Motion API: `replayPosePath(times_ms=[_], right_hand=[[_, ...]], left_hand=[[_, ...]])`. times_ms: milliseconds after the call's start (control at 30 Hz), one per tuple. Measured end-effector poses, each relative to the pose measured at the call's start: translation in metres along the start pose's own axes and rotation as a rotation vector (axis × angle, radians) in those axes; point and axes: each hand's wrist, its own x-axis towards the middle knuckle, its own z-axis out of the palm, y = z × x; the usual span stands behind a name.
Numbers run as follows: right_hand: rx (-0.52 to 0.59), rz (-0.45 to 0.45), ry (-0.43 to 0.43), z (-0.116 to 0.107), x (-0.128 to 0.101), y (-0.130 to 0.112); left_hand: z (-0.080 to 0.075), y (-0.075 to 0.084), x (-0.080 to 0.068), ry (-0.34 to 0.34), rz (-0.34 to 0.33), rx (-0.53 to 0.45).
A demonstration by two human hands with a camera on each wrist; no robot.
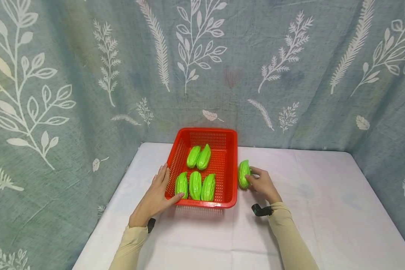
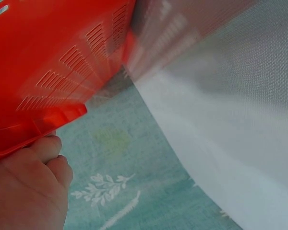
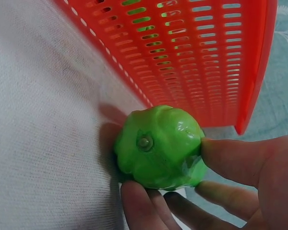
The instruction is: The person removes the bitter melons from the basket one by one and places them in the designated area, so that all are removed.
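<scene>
From the head view, a red basket (image 1: pixel 227 150) stands on the white counter (image 1: pixel 324 210), close to the patterned curtain (image 1: pixel 71 93) that hangs behind and to both sides. Five green gourds lie inside the basket: two toward its far end (image 1: pixel 199 156) and three in a row toward its near end (image 1: pixel 195 185). The left hand (image 1: pixel 155 195) lies flat against the basket's left wall, fingers straight along the rim, thumb hooked over the near corner beside the leftmost gourd. The right hand (image 1: pixel 262 184) holds a sixth gourd (image 1: pixel 243 174) on the counter just right of the basket, fingers and thumb curled round it.

The left wrist view shows only what the head view hides: the basket's slotted outer wall (image 2: pixel 62 62) and its rim resting against the hand (image 2: pixel 24 187), with curtain and counter edge beyond. The picture is blurred.

The right wrist view shows the held gourd (image 3: pixel 158 146) end-on, its stem scar facing the camera, thumb (image 3: pixel 240 160) on one side and fingertips (image 3: pixel 144 203) beneath, resting on the cloth just beside the basket's wall (image 3: pixel 192 62).
</scene>
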Motion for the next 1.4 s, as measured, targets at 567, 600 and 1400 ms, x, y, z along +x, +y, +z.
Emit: replayPosePath(times_ms=[567,600,1400], right_hand=[[-0.064,0.037,0.008,-0.011,-0.003,-0.003],[-0.062,0.039,0.009,-0.012,-0.003,-0.004],[-0.029,-0.276,0.114,-0.033,-0.019,-0.083]], left_hand=[[-0.001,0.002,0.002,0.000,0.004,0.007],[-0.001,0.002,0.002,0.000,0.005,0.005],[-0.002,0.002,0.000,-0.001,0.000,0.014]])
